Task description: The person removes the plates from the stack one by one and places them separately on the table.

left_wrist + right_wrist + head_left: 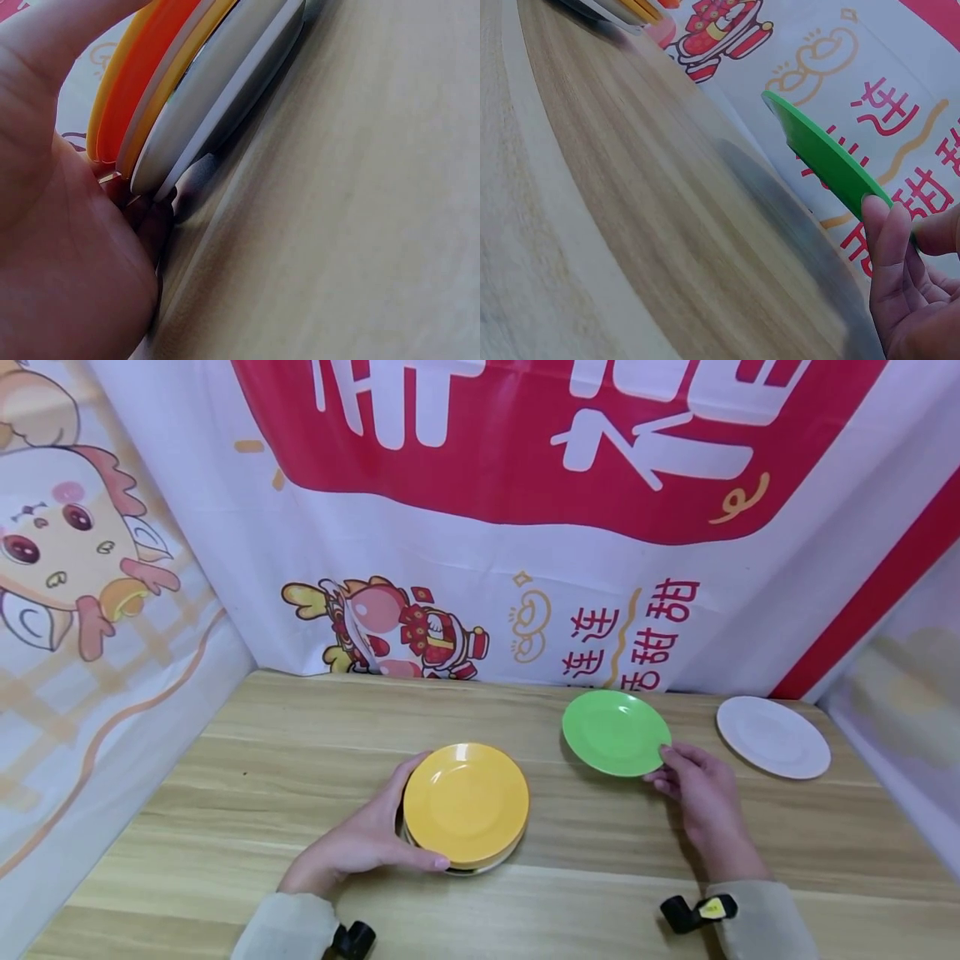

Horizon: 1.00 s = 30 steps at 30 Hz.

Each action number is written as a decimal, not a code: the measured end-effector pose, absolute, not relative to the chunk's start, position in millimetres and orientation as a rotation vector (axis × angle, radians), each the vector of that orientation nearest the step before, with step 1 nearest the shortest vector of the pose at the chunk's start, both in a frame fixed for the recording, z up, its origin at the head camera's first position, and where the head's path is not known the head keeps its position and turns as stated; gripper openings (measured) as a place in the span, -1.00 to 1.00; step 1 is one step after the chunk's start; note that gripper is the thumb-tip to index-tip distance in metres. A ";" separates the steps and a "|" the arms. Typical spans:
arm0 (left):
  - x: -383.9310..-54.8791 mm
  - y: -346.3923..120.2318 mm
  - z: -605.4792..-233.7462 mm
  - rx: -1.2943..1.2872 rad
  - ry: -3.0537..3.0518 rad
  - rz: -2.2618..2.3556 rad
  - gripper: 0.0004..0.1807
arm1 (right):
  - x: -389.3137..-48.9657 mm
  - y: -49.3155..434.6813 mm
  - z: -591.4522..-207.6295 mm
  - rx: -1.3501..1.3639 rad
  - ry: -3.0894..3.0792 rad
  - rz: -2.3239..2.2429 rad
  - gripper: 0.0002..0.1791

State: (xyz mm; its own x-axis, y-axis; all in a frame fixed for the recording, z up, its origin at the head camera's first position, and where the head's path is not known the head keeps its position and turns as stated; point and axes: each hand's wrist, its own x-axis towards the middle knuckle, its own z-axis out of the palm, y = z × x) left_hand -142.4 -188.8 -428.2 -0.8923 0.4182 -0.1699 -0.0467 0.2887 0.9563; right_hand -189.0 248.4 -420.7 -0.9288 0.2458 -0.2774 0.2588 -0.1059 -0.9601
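Observation:
My left hand [367, 837] grips the left side of a stack of plates, its thumb along the near rim and its fingers round the far side. On top lies a yellow plate [467, 803]. Below it the left wrist view shows an orange plate [154, 79] and several pale and yellow rims, down to a white plate [240, 94] at the bottom. A green plate [617, 732] is pinched at its right edge by my right hand [701, 793]. In the right wrist view that plate hangs above the table, tilted, with its shadow beneath.
A white plate [774, 737] lies at the back right of the wooden table [600, 893], to the right of my right hand. Behind the table hangs a printed red and white cloth [480, 552], and more cloth stands at the left and right sides.

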 end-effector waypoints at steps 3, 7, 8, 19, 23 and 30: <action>-141.6 -188.9 -428.3 0.323 2.166 1.639 0.42 | -189.8 251.2 -423.6 0.614 2.089 -2.248 -0.70; -141.1 -189.0 -428.4 0.321 2.157 1.648 0.42 | -190.8 254.5 -426.2 0.633 2.086 -2.245 -0.69; -141.2 -189.0 -428.5 0.323 2.155 1.651 0.42 | -190.8 255.1 -426.5 0.638 2.085 -2.246 -0.69; -142.3 -188.9 -428.9 0.332 2.163 1.650 0.41 | -191.3 265.0 -426.3 0.697 2.091 -2.230 -0.64; -142.2 -188.8 -428.6 0.330 2.165 1.648 0.41 | -191.9 268.2 -427.4 0.728 2.093 -2.243 -0.63; -142.3 -188.8 -428.7 0.341 2.171 1.645 0.40 | -192.7 274.3 -428.4 0.801 2.048 -2.300 -0.65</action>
